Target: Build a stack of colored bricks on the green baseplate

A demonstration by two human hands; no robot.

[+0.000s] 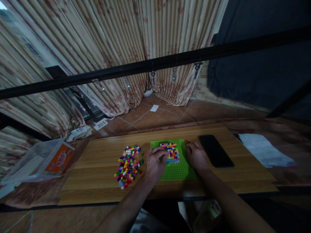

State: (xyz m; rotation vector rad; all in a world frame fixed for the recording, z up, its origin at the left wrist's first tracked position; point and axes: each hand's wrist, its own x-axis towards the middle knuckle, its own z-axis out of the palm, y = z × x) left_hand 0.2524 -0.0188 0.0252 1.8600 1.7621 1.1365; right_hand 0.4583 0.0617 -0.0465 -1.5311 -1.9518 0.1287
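Observation:
A green studded baseplate (pixel 176 173) lies on the wooden board, bearing a patch of small multicoloured building bricks (pixel 173 150) with a light blue row along its near side. Over the left part of the plate is my left hand (pixel 155 161), thumb and forefinger pinched together beside the patch. Whatever is between those fingertips is too small to make out. My right hand (pixel 197 156) rests by the plate's right edge with its fingers curled in; what they hold, if anything, is hidden. Left of the plate lies a pile of loose bricks (pixel 127 165) in many colours.
A black phone (pixel 215 150) lies right of my right hand on the wooden board (pixel 97 168). Beyond the board's right end is a plastic-wrapped white sheet (pixel 264 150). A clear plastic box (pixel 31 161) with an orange label stands at the left. A dark bar (pixel 136 66) crosses behind.

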